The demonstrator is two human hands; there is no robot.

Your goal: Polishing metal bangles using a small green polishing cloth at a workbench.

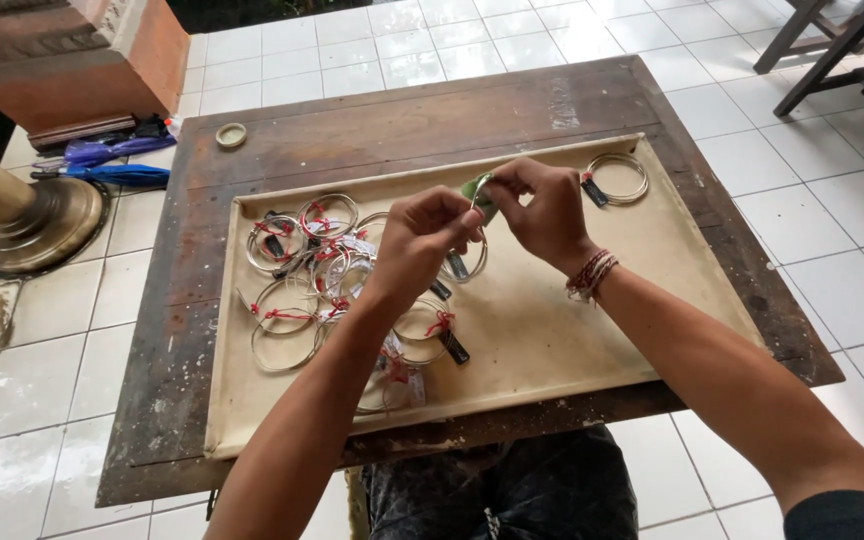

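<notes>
We count small dark rectangular tags – one (593,193) tied to the lone bangle at the tray's far right corner, one (454,347) beside the heap's near edge, one (457,266) hanging below the hands – plus pale tags (359,245) among the heaped bangles.

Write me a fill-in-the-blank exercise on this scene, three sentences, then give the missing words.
1. Both hands, the left hand and the right hand, hold one thin wire ring above a shallow beige ____.
2. The heap of rings with red ties lies toward the ____ side of the tray.
3. A single tagged ring lies apart in the tray's far ____ corner.

Missing words: tray; left; right
</notes>
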